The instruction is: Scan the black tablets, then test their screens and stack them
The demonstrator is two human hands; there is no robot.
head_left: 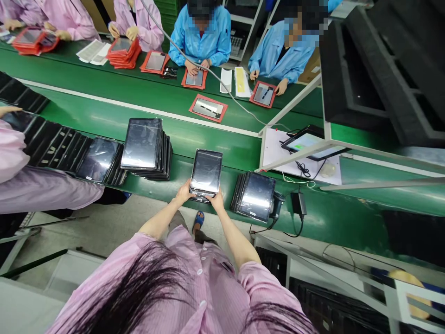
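Directly before me, a short stack of black tablets [207,170] with glossy, film-covered screens is at the near edge of the green bench. My left hand [183,191] grips its lower left side, and my right hand [217,200] grips the lower right corner. The fingers of both hands are partly hidden beneath and behind the stack. To the left stands a taller stack of tablets [142,143]. On the right, a slanted row of tablets [257,195] leans near a dark handheld scanner [277,206].
A metal frame [295,109] rises at the right, with a lit tablet [306,141] and cables below it. Past the green conveyor [208,133], people in pink and blue coats handle tablets on red sheets [208,108]. Another person's pink sleeve [12,148] is at left beside more tablets.
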